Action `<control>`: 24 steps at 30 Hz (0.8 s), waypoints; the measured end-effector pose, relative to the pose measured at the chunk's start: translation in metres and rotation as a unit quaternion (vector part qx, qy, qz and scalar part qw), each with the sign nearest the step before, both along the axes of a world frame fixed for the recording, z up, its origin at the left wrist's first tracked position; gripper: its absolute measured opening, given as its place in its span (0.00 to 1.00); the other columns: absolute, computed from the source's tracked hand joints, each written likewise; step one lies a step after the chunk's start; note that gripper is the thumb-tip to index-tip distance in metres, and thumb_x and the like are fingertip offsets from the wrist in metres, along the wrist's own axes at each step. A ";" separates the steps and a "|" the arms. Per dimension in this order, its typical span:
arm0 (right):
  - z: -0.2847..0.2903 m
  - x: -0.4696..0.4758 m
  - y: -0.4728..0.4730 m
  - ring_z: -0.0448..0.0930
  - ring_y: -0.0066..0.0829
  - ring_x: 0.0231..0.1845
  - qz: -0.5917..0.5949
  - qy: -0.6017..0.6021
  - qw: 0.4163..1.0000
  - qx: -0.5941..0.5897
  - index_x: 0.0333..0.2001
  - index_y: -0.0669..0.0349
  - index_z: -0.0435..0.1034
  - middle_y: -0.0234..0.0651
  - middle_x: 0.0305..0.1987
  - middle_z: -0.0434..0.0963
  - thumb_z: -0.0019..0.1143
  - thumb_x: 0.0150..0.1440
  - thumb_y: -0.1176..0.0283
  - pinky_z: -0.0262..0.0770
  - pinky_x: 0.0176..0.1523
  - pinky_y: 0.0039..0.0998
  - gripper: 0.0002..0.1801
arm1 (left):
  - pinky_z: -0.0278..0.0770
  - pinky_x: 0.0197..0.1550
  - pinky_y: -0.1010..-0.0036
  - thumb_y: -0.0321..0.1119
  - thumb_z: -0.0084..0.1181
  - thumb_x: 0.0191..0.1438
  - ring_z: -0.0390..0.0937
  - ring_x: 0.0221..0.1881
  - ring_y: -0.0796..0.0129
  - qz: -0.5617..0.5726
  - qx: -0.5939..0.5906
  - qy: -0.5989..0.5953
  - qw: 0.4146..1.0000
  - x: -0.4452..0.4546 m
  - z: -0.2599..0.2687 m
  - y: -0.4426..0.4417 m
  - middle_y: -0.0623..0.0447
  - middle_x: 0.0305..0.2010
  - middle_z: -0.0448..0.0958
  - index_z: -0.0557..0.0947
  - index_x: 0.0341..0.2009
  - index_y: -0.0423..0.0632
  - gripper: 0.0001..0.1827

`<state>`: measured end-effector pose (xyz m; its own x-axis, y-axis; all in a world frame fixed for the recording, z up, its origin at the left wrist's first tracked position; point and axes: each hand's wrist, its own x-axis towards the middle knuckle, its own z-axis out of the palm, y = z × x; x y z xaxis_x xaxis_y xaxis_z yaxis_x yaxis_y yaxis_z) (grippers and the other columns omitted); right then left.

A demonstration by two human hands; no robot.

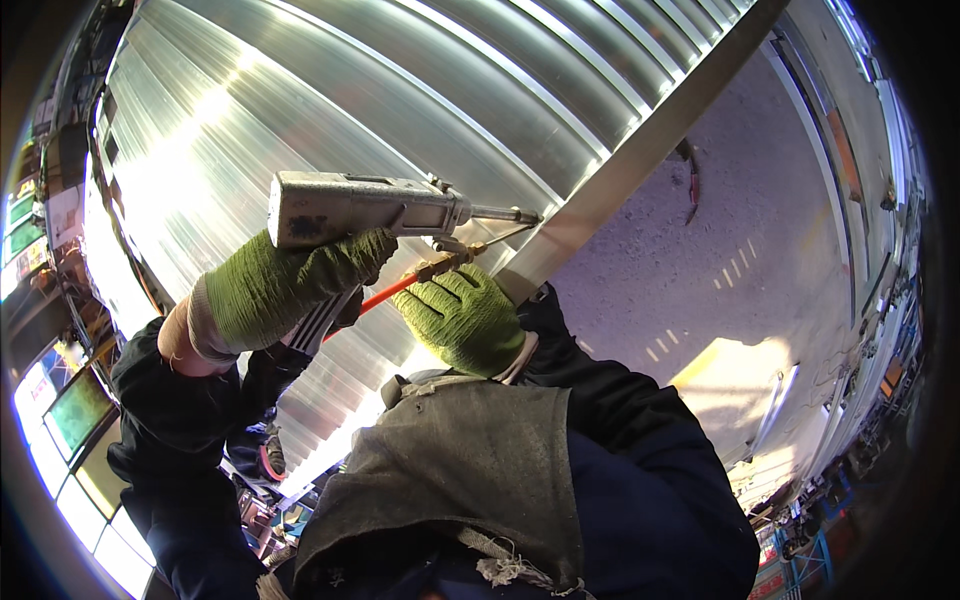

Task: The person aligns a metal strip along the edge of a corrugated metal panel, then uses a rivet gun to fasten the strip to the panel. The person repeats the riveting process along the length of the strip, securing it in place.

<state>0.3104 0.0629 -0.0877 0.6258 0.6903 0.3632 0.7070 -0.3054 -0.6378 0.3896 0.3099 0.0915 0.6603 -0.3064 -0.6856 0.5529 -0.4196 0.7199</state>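
Note:
My left hand (289, 289), in a green work glove, grips the handle of a grey metal power tool (367, 204), perhaps a MIG welding gun or screwdriver; its exact kind I cannot tell. The tool's narrow tip meets the inner edge of a flat metal beam (600, 195), where ribbed metal panels (420, 97) join it. Below the tool, my right hand (469, 315), also gloved in green, lies by the beam's near end, its fingers around or against a brass fitting (450, 262) with an orange hose (386, 292). The fingertips are partly hidden.
Right of the beam lies a concrete floor (660, 255) with a red-handled object (694, 187) on it. Long metal profiles (817, 150) lie farther right. A shoe (271, 454) with a pink-red edge shows at the lower left, beside the panels.

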 end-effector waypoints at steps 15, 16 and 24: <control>0.000 0.000 0.000 0.84 0.48 0.69 0.005 0.008 1.000 -0.009 0.65 0.61 0.80 0.47 0.66 0.84 0.62 0.65 0.66 0.81 0.73 0.52 0.25 | 0.72 0.26 0.73 0.63 0.64 0.73 0.75 0.24 0.72 0.035 0.004 0.095 0.995 0.007 0.010 -0.006 0.58 0.25 0.76 0.83 0.42 0.45 0.30; 0.000 0.001 -0.001 0.84 0.48 0.69 0.007 0.007 1.000 -0.009 0.65 0.61 0.80 0.47 0.66 0.84 0.62 0.65 0.66 0.81 0.73 0.52 0.25 | 0.72 0.26 0.73 0.63 0.64 0.73 0.76 0.24 0.72 0.036 0.002 0.093 0.995 0.007 0.010 -0.006 0.58 0.25 0.77 0.83 0.42 0.45 0.30; 0.002 0.002 -0.001 0.86 0.46 0.65 -0.002 -0.018 1.000 -0.009 0.65 0.61 0.80 0.46 0.65 0.84 0.61 0.66 0.66 0.82 0.71 0.51 0.25 | 0.75 0.28 0.73 0.60 0.67 0.72 0.77 0.26 0.72 0.069 0.000 0.112 0.991 0.005 0.016 -0.007 0.56 0.26 0.78 0.84 0.44 0.43 0.28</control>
